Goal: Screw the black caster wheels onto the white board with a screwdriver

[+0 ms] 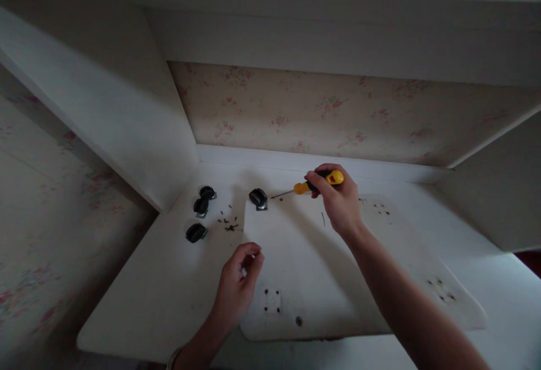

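My right hand is wrapped round the yellow and black handle of a screwdriver. Its thin shaft points left, and the tip is close to a black caster wheel with a metal plate at the corner of a white board. Over the board's left edge, my left hand has thumb and forefinger pinched together; whatever may be between them is too small to make out. Several small dark screws lie scattered just left of the board.
Three loose casters, one of them a black wheel, lie on the white desktop to the left. Screw holes mark the board's other corners. White side panels and an overhead shelf enclose the workspace, with floral wallpaper behind.
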A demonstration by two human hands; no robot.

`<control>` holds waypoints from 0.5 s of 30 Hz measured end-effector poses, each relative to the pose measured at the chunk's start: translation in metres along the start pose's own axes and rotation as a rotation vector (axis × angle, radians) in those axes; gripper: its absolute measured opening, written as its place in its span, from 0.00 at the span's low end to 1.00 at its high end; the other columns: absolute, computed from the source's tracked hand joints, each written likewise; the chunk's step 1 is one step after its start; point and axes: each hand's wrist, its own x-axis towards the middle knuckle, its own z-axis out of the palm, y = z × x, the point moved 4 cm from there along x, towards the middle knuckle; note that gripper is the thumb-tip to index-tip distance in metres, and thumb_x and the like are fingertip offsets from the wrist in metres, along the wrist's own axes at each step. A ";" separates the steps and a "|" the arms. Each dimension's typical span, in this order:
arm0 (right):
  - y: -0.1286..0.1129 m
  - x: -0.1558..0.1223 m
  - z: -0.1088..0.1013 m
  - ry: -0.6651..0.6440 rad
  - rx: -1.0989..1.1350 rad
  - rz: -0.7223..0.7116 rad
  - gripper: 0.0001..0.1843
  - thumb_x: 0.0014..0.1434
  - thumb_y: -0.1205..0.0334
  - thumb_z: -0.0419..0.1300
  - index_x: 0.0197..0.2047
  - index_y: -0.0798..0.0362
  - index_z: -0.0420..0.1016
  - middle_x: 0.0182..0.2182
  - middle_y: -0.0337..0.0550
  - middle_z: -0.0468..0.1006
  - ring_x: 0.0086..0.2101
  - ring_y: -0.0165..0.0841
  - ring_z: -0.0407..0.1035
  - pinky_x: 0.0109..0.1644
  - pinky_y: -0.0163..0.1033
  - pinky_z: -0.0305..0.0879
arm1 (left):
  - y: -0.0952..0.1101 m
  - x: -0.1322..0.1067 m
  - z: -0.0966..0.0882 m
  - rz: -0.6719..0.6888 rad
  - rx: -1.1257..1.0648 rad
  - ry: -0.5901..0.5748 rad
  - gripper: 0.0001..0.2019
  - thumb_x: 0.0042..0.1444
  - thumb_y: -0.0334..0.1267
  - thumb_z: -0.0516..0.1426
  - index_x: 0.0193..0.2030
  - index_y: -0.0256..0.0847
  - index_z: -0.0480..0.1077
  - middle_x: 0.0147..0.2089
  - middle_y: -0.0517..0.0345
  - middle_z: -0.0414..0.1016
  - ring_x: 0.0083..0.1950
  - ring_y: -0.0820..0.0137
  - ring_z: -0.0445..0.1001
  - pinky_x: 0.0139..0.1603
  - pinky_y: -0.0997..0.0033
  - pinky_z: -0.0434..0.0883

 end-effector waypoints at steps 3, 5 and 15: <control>0.002 0.007 0.006 -0.050 -0.033 -0.003 0.18 0.54 0.48 0.69 0.39 0.50 0.71 0.32 0.38 0.77 0.24 0.29 0.67 0.29 0.40 0.65 | -0.001 -0.002 0.001 0.004 0.022 0.002 0.11 0.62 0.47 0.57 0.42 0.42 0.73 0.38 0.56 0.77 0.38 0.67 0.74 0.41 0.68 0.71; 0.003 0.008 0.010 -0.078 -0.056 -0.003 0.18 0.54 0.47 0.68 0.39 0.50 0.71 0.32 0.39 0.77 0.25 0.30 0.67 0.29 0.40 0.64 | -0.001 -0.003 0.001 -0.002 0.016 0.001 0.11 0.62 0.47 0.57 0.42 0.42 0.73 0.38 0.56 0.77 0.38 0.67 0.74 0.41 0.68 0.70; 0.001 0.015 0.026 -0.122 -0.180 -0.019 0.16 0.54 0.46 0.67 0.37 0.49 0.72 0.30 0.38 0.74 0.27 0.32 0.66 0.33 0.41 0.64 | -0.002 -0.002 -0.001 -0.003 0.000 -0.029 0.11 0.63 0.46 0.56 0.41 0.42 0.73 0.37 0.56 0.77 0.38 0.67 0.74 0.41 0.68 0.70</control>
